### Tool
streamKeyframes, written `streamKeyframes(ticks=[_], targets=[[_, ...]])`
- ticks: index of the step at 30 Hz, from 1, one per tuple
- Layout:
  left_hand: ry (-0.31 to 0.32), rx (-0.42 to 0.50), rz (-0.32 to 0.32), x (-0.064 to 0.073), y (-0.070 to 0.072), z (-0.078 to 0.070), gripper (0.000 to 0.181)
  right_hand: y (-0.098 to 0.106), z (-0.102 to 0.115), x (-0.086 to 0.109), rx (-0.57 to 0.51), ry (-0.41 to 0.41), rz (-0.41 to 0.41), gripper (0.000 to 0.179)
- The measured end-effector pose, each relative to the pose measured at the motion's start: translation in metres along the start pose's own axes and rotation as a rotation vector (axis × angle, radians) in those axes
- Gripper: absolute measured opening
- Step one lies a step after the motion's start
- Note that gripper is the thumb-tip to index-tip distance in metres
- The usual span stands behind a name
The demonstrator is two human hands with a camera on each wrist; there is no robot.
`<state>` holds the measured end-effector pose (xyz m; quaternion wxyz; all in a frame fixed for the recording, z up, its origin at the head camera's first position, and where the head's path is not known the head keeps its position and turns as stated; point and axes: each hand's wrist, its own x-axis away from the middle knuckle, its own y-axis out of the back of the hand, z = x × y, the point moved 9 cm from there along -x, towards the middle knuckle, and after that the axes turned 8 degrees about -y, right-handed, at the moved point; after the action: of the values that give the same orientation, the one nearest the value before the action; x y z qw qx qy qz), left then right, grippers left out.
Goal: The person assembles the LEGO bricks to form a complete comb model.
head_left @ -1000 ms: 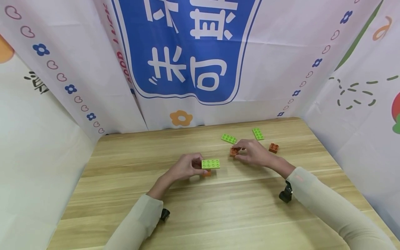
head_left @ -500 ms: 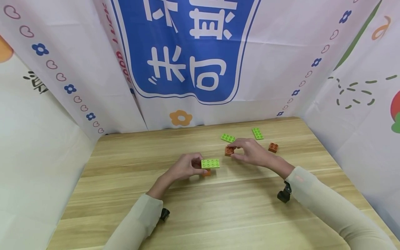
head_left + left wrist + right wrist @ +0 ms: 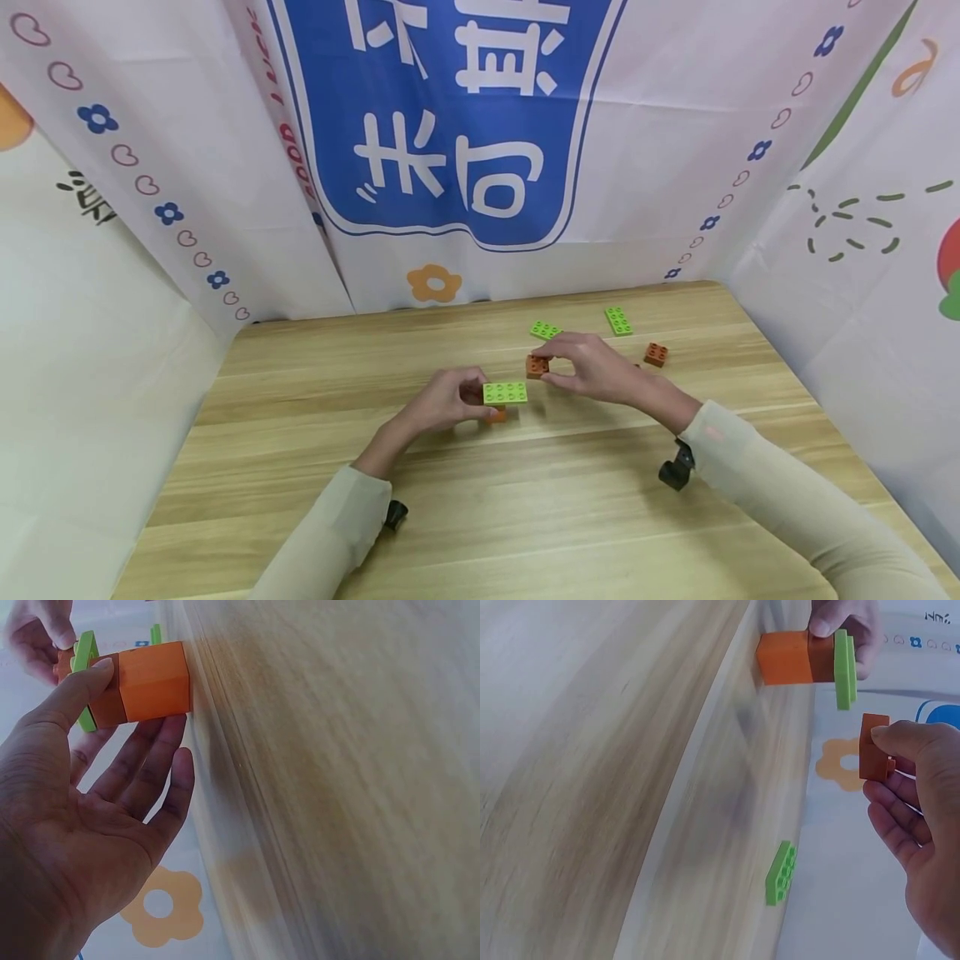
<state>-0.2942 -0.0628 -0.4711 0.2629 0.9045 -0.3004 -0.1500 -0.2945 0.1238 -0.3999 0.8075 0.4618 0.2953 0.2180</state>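
Note:
My left hand (image 3: 450, 402) grips a small upright stack. It has an orange block (image 3: 157, 681) at the bottom, a brown brick (image 3: 111, 702) above it, and a flat green studded brick (image 3: 506, 393) on top that juts out to the right. My left thumb lies on the stack's near side, with the fingers around the other side. Raised off the table, a loose brown studded brick (image 3: 874, 746) is pinched between the thumb and fingers of my right hand (image 3: 600, 368). That brick hangs just right of and behind the green one, apart from it.
Two flat green bricks, one behind my right hand (image 3: 545, 330) and one farther right (image 3: 618, 321), lie near the table's back edge. A brown brick (image 3: 656, 354) sits right of my right hand. Printed cloth (image 3: 637, 208) walls the wooden table (image 3: 315, 358) at the back and sides.
My right hand has lifted the brown brick and moved it left toward the stack. My left hand and the stack have stayed in place.

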Motion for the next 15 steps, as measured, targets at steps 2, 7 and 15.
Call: streamKeyframes(ticks=[2,7,15], targets=[[0.002,0.001,0.0,0.0,0.0,0.0,0.022,0.001,0.004,-0.001,-0.002,0.006,-0.002,0.039],[0.005,0.01,0.0,0.0,0.0,0.001,0.021,0.003,0.013,-0.003,-0.014,0.022,-0.015,0.039],[-0.001,0.007,0.001,0.0,0.0,0.001,0.02,0.001,0.027,-0.008,-0.039,0.072,-0.023,0.038]])
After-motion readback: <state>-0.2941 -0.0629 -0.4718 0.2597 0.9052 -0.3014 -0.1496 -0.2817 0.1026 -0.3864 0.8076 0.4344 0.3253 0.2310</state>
